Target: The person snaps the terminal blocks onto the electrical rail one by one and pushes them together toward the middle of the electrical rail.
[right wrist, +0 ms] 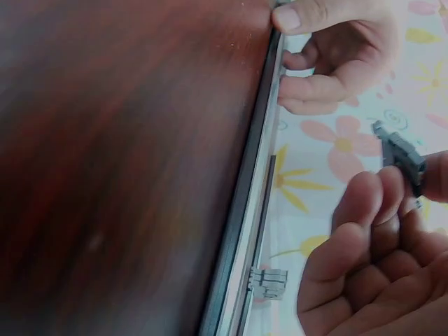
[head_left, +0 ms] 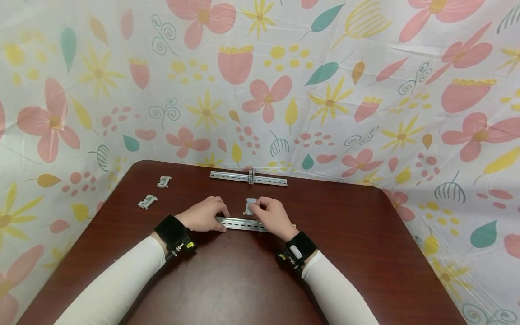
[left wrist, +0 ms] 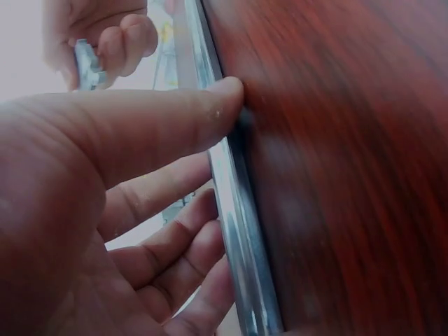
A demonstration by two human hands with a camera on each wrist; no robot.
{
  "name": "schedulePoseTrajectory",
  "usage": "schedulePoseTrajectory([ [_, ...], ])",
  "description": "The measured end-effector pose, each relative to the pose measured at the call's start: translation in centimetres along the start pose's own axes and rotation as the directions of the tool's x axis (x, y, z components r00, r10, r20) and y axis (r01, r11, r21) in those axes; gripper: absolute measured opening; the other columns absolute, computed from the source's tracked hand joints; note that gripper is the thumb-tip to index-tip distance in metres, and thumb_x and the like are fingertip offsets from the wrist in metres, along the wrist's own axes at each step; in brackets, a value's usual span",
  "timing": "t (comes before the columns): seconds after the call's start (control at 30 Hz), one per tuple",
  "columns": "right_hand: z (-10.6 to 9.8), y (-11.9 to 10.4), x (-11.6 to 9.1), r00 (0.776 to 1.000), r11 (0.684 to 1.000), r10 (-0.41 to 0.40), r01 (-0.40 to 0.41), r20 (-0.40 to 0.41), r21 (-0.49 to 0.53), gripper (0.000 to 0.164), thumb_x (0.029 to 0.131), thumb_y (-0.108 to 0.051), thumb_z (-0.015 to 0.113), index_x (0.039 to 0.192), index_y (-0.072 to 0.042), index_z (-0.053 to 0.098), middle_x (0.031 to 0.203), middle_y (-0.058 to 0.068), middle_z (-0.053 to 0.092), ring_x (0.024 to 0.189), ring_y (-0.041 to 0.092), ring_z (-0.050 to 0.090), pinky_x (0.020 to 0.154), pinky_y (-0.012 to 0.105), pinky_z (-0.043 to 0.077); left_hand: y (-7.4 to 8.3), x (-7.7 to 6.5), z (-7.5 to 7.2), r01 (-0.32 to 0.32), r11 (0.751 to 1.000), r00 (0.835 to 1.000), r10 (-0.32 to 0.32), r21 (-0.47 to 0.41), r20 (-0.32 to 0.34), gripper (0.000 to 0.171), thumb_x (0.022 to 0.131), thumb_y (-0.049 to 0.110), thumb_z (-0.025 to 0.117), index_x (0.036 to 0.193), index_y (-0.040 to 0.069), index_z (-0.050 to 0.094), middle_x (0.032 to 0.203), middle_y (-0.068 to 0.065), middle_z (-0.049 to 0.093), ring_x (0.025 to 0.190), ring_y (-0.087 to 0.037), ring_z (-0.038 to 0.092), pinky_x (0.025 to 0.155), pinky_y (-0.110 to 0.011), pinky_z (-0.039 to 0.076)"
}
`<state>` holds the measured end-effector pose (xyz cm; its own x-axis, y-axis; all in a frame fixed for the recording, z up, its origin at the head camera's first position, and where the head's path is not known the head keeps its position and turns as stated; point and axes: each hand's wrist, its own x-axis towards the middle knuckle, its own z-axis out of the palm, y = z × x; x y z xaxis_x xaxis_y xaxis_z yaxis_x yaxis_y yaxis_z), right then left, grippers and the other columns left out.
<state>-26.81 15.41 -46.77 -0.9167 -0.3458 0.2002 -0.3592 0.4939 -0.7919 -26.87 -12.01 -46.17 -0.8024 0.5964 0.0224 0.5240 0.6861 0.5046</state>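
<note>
Near the table's middle lies a slotted metal DIN rail (head_left: 239, 224). My left hand (head_left: 205, 215) pinches its left end, with the thumb (left wrist: 210, 115) on the near edge and the fingers on the far side. Between thumb and fingertips, my right hand (head_left: 277, 219) holds a flat grey terminal block (head_left: 250, 206). In the right wrist view this terminal block (right wrist: 404, 155) is raised and apart from the rail (right wrist: 245, 203). From the head view, the right hand covers the rail's right part.
Farther back lies a second DIN rail (head_left: 227, 176) with a grey terminal block (head_left: 251, 176) mounted upright on it. Two loose terminal blocks, one nearer (head_left: 147, 201) and one farther (head_left: 164, 182), lie at the table's left. A flowered curtain (head_left: 268, 99) hangs behind the table (head_left: 345, 253).
</note>
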Motion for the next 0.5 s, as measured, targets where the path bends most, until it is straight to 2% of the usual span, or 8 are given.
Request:
schedulePoseTrajectory([
  [0.23, 0.7, -0.8, 1.0, 0.997, 0.992, 0.063, -0.056, 0.052, -0.112, 0.036, 0.110, -0.024, 0.059, 0.076, -0.014, 0.059, 0.064, -0.002, 0.053, 0.058, 0.018, 0.049, 0.062, 0.032, 0.039, -0.6, 0.1, 0.2, -0.006, 1.000, 1.000, 0.006, 0.006, -0.014, 0.024, 0.091, 0.021, 0.094, 0.111, 0.014, 0.083, 0.116, 0.000, 0.068, 0.116, -0.026, 0.060, 0.099, -0.044, 0.055],
  [0.43, 1.5, -1.9, 1.4, 0.979, 0.978, 0.151, -0.127, 0.139, -0.163, 0.037, 0.113, -0.024, 0.055, 0.079, -0.012, 0.064, 0.067, 0.005, 0.066, 0.059, 0.020, 0.068, 0.059, 0.034, 0.047, -0.9, 0.3, 0.5, -0.013, 1.000, 1.000, 0.013, 0.005, -0.019, 0.022, 0.091, 0.023, 0.095, 0.108, 0.015, 0.083, 0.113, 0.001, 0.067, 0.114, -0.025, 0.060, 0.098, -0.043, 0.055],
  [0.5, 1.8, -2.2, 1.6, 0.972, 0.972, 0.171, -0.140, 0.160, -0.187, 0.037, 0.113, -0.025, 0.053, 0.080, -0.011, 0.065, 0.069, 0.005, 0.067, 0.060, 0.021, 0.070, 0.060, 0.035, 0.049, -0.8, 0.2, 0.5, -0.010, 1.000, 1.000, 0.010, 0.000, -0.018, 0.023, 0.091, 0.023, 0.095, 0.108, 0.015, 0.083, 0.113, 0.001, 0.067, 0.114, -0.025, 0.060, 0.098, -0.043, 0.055],
])
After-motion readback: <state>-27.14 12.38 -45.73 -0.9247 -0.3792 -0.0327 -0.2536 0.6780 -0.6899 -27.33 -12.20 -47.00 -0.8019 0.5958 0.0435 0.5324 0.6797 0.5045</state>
